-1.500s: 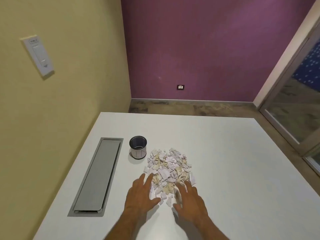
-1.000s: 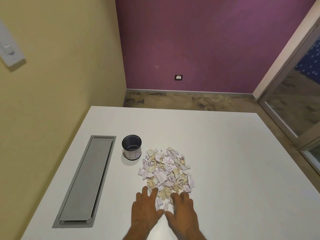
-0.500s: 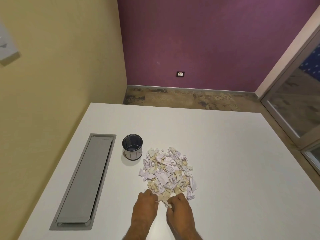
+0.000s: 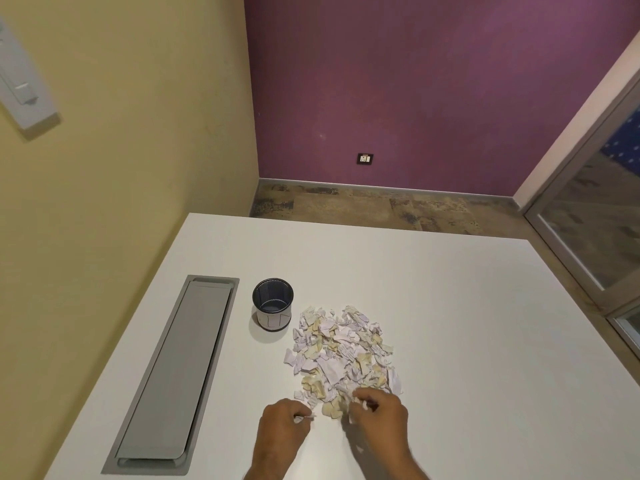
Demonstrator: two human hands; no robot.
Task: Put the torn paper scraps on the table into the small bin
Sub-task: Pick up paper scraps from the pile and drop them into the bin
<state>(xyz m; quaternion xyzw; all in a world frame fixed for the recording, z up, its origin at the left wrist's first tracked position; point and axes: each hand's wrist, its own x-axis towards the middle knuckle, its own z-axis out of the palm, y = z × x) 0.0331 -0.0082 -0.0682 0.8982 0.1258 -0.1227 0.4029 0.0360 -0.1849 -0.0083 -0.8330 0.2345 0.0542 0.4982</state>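
Head view shows your left hand and right hand each pinching paper scraps at the heap's near edge, with the small bin standing further up the table toward its left edge, nearer your left hand.

Matt white table, mesh metal bin, torn paper scraps.

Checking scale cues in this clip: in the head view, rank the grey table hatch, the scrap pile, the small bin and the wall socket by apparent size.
1. Grey table hatch
2. Scrap pile
3. Small bin
4. Wall socket, though it sits much farther from the camera, so this says little of its true size.
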